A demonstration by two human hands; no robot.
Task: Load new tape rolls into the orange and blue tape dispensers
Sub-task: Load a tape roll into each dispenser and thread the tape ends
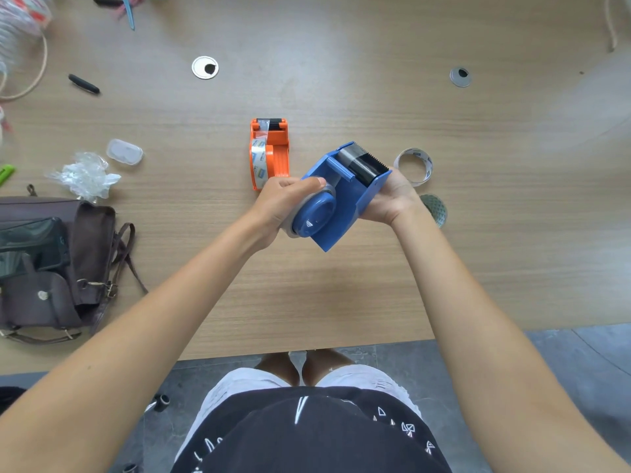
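Observation:
I hold the blue tape dispenser above the wooden table, tilted, its black cutter end pointing away to the right. My left hand grips the clear tape roll on the dispenser's round blue hub. My right hand grips the dispenser's body from the right side. The orange tape dispenser lies on the table just behind my left hand, with a clear tape roll in it. An almost used-up tape core lies beyond my right hand.
A brown bag with a phone on it lies at the left. Crumpled clear plastic and a small clear case are behind it. A green patterned roll sits under my right wrist. Two cable grommets mark the far table.

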